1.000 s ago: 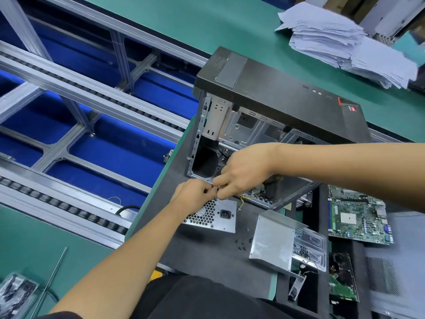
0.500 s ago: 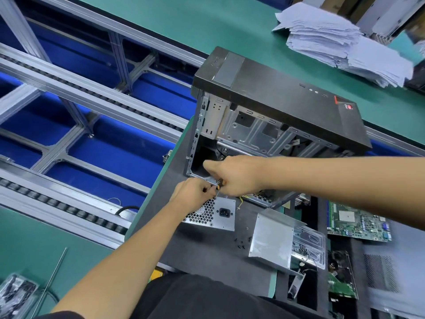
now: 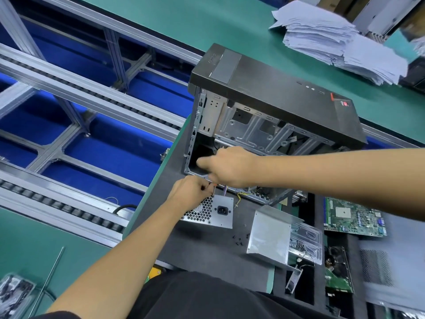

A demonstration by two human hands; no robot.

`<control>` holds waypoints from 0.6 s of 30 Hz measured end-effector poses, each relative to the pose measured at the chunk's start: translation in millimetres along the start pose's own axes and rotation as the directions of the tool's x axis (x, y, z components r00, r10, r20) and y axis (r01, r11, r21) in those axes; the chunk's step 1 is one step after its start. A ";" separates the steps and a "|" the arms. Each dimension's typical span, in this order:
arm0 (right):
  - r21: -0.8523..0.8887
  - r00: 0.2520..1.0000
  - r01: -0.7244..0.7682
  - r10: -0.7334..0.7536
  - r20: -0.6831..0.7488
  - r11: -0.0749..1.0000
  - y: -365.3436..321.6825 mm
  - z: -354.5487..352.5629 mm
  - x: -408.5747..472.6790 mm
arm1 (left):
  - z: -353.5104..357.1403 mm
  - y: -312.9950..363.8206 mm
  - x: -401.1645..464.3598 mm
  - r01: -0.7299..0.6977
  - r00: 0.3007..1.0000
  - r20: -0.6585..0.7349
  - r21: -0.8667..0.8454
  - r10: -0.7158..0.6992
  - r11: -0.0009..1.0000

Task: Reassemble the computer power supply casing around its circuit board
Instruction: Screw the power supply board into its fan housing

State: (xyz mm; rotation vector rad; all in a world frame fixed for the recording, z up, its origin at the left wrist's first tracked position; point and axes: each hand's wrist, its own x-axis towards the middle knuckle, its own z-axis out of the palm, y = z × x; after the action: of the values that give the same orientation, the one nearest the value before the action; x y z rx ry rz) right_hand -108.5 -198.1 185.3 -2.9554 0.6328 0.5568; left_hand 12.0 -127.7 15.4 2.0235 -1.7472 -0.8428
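A dark grey mat (image 3: 207,247) carries the work, laid over a green bench (image 3: 253,24). An open computer tower case (image 3: 276,93) stands on the mat. Just in front of the case lies a power supply unit (image 3: 216,211); to that unit's right sit small black screws (image 3: 239,240), then a bent metal cover (image 3: 269,236). Right of the case's near corner lies a green motherboard (image 3: 354,217). Behind the case, on the bench, sits a stack of papers (image 3: 340,40).
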 end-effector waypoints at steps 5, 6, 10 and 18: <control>0.093 0.987 -0.159 0.157 0.028 0.983 3.4 6.8 -9.9 | -0.8 -1.4 -2.7 0.007 1.000 -0.011 -0.044 -0.007 0.999; 0.008 0.997 -0.071 0.071 0.010 0.997 6.0 3.6 -13.2 | -1.8 -0.5 -2.3 0.010 1.000 -0.011 -0.041 -0.011 0.999; -0.402 0.926 0.375 -0.359 0.117 0.836 24.1 -13.2 -11.1 | -2.3 0.7 -2.1 0.024 1.000 -0.004 -0.044 -0.024 0.999; -0.445 0.490 0.815 -0.851 0.189 0.371 21.9 -22.0 -2.9 | -3.1 0.4 -2.3 0.034 0.999 0.007 -0.031 -0.034 0.999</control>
State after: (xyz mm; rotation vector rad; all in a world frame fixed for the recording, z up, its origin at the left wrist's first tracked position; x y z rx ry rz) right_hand -112.6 -220.0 207.1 -3.1243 -1.2218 0.5094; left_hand 13.5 -126.0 18.4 2.0383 -1.6971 -0.8825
